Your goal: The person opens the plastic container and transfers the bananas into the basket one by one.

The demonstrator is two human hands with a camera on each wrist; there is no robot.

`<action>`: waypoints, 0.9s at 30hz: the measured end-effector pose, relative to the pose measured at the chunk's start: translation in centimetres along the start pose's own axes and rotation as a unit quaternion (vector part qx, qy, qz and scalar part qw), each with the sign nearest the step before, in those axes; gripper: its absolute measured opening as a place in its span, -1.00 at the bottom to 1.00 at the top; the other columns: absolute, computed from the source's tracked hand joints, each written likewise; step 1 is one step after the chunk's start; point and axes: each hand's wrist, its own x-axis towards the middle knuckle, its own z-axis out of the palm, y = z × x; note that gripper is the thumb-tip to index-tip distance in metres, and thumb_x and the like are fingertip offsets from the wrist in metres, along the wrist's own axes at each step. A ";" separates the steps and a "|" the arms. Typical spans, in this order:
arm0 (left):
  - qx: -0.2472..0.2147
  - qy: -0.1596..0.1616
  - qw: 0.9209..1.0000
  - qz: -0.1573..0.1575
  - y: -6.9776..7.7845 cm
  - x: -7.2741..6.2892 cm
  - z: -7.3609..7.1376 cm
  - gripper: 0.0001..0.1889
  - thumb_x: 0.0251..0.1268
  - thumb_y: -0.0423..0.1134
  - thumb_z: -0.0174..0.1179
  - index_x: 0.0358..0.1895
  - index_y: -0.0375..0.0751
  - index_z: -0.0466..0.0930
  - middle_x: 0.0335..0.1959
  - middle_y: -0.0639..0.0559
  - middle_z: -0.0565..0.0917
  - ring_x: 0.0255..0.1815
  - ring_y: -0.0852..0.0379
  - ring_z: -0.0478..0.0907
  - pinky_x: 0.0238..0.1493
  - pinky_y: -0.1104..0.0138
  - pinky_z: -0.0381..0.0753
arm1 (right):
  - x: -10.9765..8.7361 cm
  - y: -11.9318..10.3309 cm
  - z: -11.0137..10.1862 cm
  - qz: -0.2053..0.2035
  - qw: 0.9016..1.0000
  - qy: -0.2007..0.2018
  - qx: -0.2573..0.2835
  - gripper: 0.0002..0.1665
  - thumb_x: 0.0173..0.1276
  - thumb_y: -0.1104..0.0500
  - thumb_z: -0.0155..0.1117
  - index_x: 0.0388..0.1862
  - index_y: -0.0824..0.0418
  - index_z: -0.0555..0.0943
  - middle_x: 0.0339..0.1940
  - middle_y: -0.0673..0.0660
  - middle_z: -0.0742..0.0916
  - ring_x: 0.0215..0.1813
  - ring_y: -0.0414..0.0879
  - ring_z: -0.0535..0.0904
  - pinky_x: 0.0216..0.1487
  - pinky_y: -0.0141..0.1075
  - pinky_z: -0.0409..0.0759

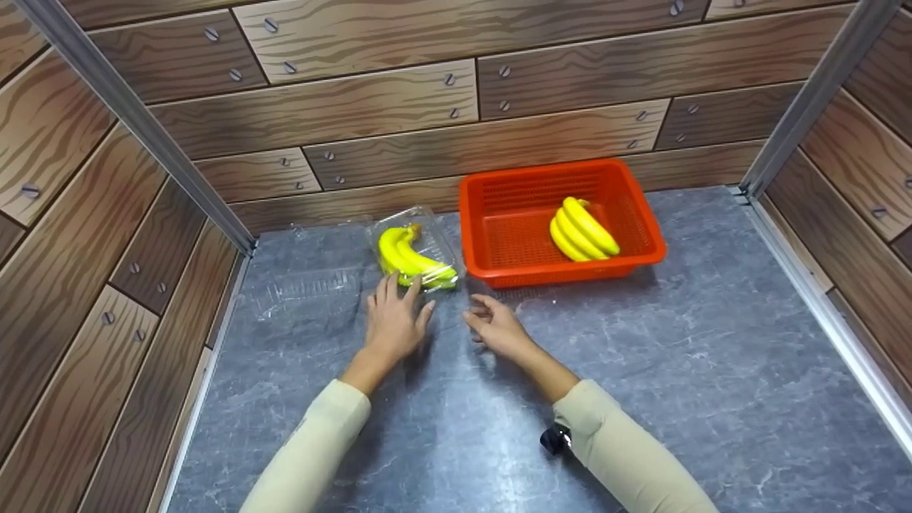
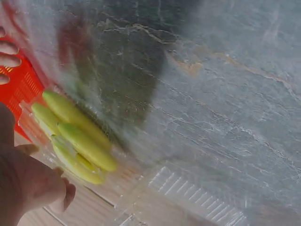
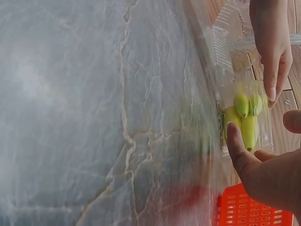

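A bunch of yellow bananas (image 1: 406, 256) lies in one half of a clear plastic clamshell box (image 1: 436, 239), left of a red basket. The other half, a ridged clear lid (image 1: 306, 291), lies folded open to the left. My left hand (image 1: 395, 317) is at the near side of the bananas with its fingers extended; whether they touch the box cannot be told. Right of it, my right hand (image 1: 502, 333) hovers near the box's near right corner, fingers loosely bent and holding nothing. The right wrist view shows the right hand (image 3: 273, 176) with its index finger outstretched beside the bananas (image 3: 244, 125).
The red perforated basket (image 1: 491, 242) stands against the back wall, with another bunch of bananas (image 1: 583, 231) in its right part. Wood-patterned panels (image 1: 385, 107) enclose the grey marbled table (image 1: 677, 370) at the back and both sides. A small black object (image 1: 554, 439) sits at the right cuff.
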 end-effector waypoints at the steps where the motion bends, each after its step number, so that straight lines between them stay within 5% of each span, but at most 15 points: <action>1: -0.004 -0.003 1.000 0.002 0.0 -0.2 -0.1 -0.40 0.58 0.09 0.19 0.53 -0.09 0.49 0.56 -0.42 0.38 0.60 -0.39 0.30 0.38 -0.24 0.40 | 0.0 -0.1 0.0 0.000 1.000 0.000 0.000 -0.32 0.61 0.18 0.24 0.59 0.40 0.36 0.38 0.48 0.66 0.25 0.34 0.72 0.03 -0.04 0.85; 11: -0.011 0.021 0.999 0.028 0.1 -1.7 -0.1 -0.37 0.43 -0.03 0.36 0.48 -0.19 0.52 0.44 -0.35 0.49 0.46 -0.36 0.41 0.31 -0.19 0.42 | 0.2 -0.4 0.5 0.002 1.000 0.016 0.014 -0.35 0.60 0.22 0.24 0.56 0.45 0.38 0.33 0.50 0.69 0.23 0.38 0.72 0.03 -0.02 0.86; 21: 0.004 0.029 0.999 0.034 0.3 -0.7 -0.3 -0.49 0.41 -0.06 0.37 0.30 -0.26 0.58 0.23 -0.25 0.58 0.31 -0.28 0.46 0.25 -0.10 0.50 | 0.5 -0.4 0.9 0.003 1.000 0.006 0.020 -0.35 0.61 0.19 0.24 0.54 0.47 0.38 0.33 0.50 0.68 0.27 0.35 0.71 0.08 0.00 0.84; 27: 0.006 0.060 0.997 0.048 1.0 -0.5 -0.5 -0.61 0.39 -0.03 0.36 0.06 -0.28 0.63 -0.01 -0.18 0.62 0.09 -0.22 0.52 0.04 -0.02 0.51 | 0.4 -0.5 1.2 0.008 1.000 0.016 0.018 -0.35 0.61 0.17 0.24 0.54 0.46 0.38 0.33 0.48 0.69 0.29 0.29 0.71 0.10 0.04 0.83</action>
